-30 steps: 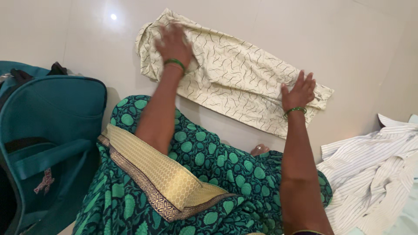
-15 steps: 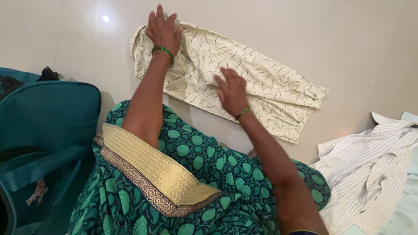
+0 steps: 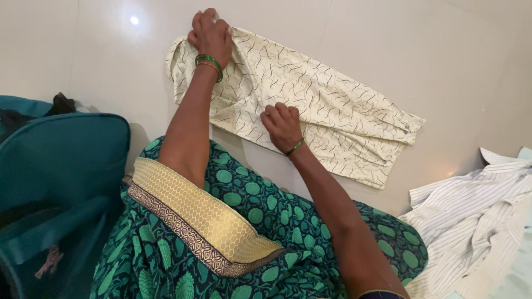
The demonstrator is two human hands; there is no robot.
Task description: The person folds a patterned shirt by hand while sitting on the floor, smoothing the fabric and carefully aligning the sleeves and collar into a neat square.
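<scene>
A cream shirt (image 3: 332, 105) with thin dark squiggles lies folded lengthwise on the pale tiled floor (image 3: 432, 50). My left hand (image 3: 210, 34) is closed on the shirt's far left end, near its collar, with fingers curled over the cloth. My right hand (image 3: 282, 124) grips the near edge of the shirt around its middle, fingers bunched into the fabric. Both wrists wear green bangles. My lap, draped in green patterned cloth with a gold border (image 3: 188, 210), fills the lower middle of the view.
A teal bag (image 3: 61, 166) stands open at the left, with dark items behind it. A white striped shirt (image 3: 471, 216) lies crumpled on the floor at the lower right, beside a pale blue cloth at the frame edge.
My right hand moved from the shirt's right end to its middle near edge and closed on it. My left hand slid to the far left end and gripped the cloth.
</scene>
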